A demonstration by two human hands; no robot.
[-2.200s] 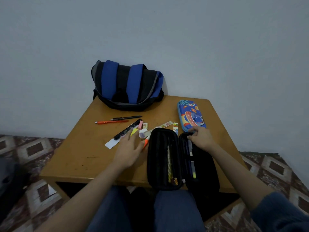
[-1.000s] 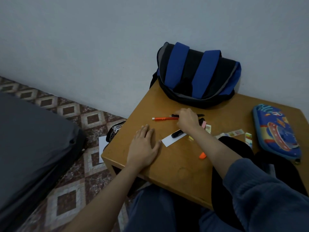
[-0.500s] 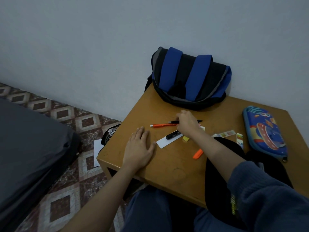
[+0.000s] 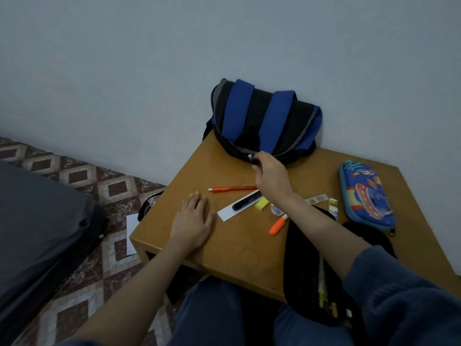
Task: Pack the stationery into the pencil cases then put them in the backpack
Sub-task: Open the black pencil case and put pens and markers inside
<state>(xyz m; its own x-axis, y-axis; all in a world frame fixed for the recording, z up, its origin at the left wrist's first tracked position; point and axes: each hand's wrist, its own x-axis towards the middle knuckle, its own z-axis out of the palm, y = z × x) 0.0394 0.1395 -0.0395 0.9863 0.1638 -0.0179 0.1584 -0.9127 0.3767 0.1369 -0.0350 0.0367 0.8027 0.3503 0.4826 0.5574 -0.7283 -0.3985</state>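
Observation:
My right hand (image 4: 270,176) is raised in front of the blue and black backpack (image 4: 264,121) and grips a black pen (image 4: 252,159) that sticks up out of the fist. My left hand (image 4: 193,221) rests flat on the wooden table (image 4: 237,245), fingers straight. On the table lie an orange pen (image 4: 232,189), a black marker (image 4: 245,201) on a white ruler (image 4: 228,212), a yellow eraser (image 4: 262,204) and an orange highlighter (image 4: 278,224). An open black pencil case (image 4: 314,278) sits under my right forearm. A blue patterned pencil case (image 4: 365,198) lies shut at the right.
Small erasers and sticky tabs (image 4: 333,208) lie between the two cases. A dark mattress (image 4: 37,221) fills the left side on a patterned tile floor (image 4: 104,188). A sheet of paper (image 4: 131,233) and a dark object (image 4: 149,203) lie on the floor beside the table.
My right hand has picked the black pen up off the table and lifted it toward the backpack. The left hand stays flat. The orange pen stays in place.

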